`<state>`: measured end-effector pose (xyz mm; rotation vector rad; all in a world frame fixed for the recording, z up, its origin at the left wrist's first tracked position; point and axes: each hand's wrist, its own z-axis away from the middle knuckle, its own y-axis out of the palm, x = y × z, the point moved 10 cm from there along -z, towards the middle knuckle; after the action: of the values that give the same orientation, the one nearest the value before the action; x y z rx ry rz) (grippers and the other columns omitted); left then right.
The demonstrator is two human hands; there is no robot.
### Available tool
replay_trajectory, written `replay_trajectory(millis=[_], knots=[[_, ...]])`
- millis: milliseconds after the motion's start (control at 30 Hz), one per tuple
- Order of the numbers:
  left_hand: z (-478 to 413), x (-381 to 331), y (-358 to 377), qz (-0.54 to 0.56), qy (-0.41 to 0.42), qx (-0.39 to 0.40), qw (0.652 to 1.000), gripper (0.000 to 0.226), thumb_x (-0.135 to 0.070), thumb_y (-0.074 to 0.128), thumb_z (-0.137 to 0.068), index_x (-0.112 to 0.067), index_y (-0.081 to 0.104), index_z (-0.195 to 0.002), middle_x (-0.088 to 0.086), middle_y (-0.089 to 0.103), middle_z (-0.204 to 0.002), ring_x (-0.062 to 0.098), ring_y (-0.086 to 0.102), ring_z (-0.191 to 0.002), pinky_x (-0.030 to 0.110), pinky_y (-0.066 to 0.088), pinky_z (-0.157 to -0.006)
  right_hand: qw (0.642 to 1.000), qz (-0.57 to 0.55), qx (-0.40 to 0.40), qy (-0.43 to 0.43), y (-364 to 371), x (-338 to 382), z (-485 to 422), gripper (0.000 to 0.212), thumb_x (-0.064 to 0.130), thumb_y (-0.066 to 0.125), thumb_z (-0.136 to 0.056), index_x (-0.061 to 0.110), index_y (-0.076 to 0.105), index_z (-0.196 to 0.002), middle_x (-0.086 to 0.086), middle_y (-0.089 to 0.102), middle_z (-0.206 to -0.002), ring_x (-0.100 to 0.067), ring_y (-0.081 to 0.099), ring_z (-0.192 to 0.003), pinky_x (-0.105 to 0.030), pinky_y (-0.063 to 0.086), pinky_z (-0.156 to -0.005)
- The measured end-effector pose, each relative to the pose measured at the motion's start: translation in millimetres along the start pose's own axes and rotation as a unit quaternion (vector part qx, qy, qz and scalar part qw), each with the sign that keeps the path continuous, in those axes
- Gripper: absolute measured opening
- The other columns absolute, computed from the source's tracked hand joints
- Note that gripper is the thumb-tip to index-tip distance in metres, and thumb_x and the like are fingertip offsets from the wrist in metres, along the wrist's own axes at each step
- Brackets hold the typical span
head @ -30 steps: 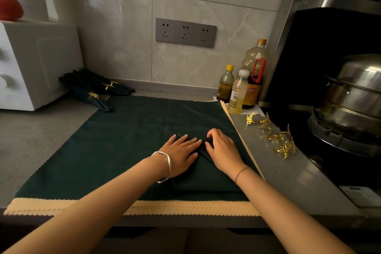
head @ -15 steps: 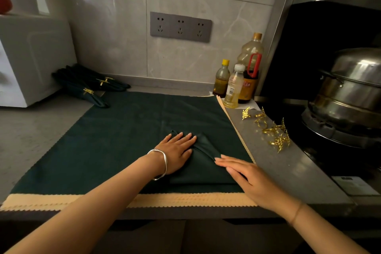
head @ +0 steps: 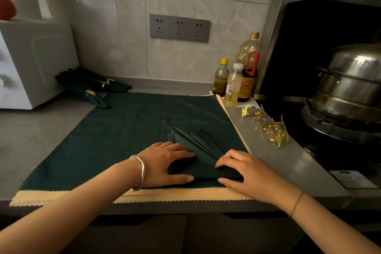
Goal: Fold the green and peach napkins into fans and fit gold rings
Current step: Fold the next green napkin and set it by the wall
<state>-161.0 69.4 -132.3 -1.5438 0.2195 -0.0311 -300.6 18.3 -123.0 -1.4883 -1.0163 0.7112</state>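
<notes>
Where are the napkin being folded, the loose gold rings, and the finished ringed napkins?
Green napkin being folded (head: 198, 146), head view, on its pleated upper part.
Loose gold rings (head: 276, 130), head view, middle of the cluster on the counter.
Finished ringed napkins (head: 90, 86), head view, on the green fabric near a ring.

a dark green napkin (head: 198, 150), pleated into a fan shape, is pinned flat on a larger green cloth (head: 127, 130) by the left hand (head: 165, 163) and the right hand (head: 245, 173). loose gold rings (head: 270, 128) are scattered on the counter (head: 288, 163) to the right. finished ringed napkins (head: 92, 86) are stacked at the back left.
</notes>
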Motion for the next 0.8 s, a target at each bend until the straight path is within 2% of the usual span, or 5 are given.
replay_trajectory(millis=[300, 433, 600, 700, 800], knots=[[7, 3, -10, -0.079, 0.038, -0.034, 0.996, 0.053, -0.05, 0.051, -0.088, -0.033, 0.042, -0.138, -0.01, 0.048, -0.137, 0.01, 0.045, -0.124, 0.025, 0.04, -0.102, 0.999, 0.047, -0.02, -0.003, -8, 14, -7, 0.032, 0.056, 0.044, -0.089, 0.032, 0.052, -0.109, 0.015, 0.046, -0.106, -0.002, 0.047, -0.099, -0.017, 0.034, -0.092], [-3, 21, -21, 0.024, 0.01, -0.067, 0.997, 0.048, -0.06, 0.041, -0.084, -0.029, 0.063, -0.113, -0.01, 0.064, -0.109, 0.004, 0.059, -0.097, 0.026, 0.049, -0.089, 0.998, 0.003, -0.037, 0.041, -10, 5, -13, 0.038, 0.062, 0.042, -0.084, 0.029, 0.058, -0.093, 0.017, 0.047, -0.095, 0.0, 0.048, -0.084, -0.015, 0.041, -0.077], [-21, 45, -27, 0.136, -0.051, -0.148, 0.978, 0.023, -0.047, 0.054, -0.089, -0.028, 0.059, -0.1, -0.012, 0.061, -0.085, 0.004, 0.059, -0.076, 0.027, 0.053, -0.077, 0.991, -0.039, -0.08, 0.1, -15, -13, -25, 0.03, 0.052, 0.056, -0.085, 0.025, 0.055, -0.071, 0.012, 0.05, -0.084, -0.003, 0.05, -0.069, -0.018, 0.043, -0.064], [-27, 51, -29, 0.175, -0.078, -0.204, 0.96, 0.023, -0.038, 0.061, -0.088, -0.024, 0.057, -0.107, -0.009, 0.062, -0.077, 0.007, 0.058, -0.071, 0.025, 0.05, -0.071, 0.988, -0.055, -0.09, 0.117, -13, -20, -29, 0.024, 0.048, 0.062, -0.083, 0.026, 0.055, -0.089, 0.014, 0.049, -0.087, -0.002, 0.05, -0.076, -0.017, 0.043, -0.067], [-33, 50, -29, 0.164, -0.084, -0.223, 0.957, 0.03, -0.034, 0.061, -0.089, -0.025, 0.053, -0.116, -0.011, 0.059, -0.075, 0.005, 0.056, -0.071, 0.021, 0.047, -0.071, 0.989, -0.068, -0.063, 0.119, -7, -21, -32, 0.045, 0.043, 0.061, -0.085, 0.03, 0.047, -0.125, 0.013, 0.048, -0.095, -0.002, 0.048, -0.083, -0.018, 0.044, -0.074]])
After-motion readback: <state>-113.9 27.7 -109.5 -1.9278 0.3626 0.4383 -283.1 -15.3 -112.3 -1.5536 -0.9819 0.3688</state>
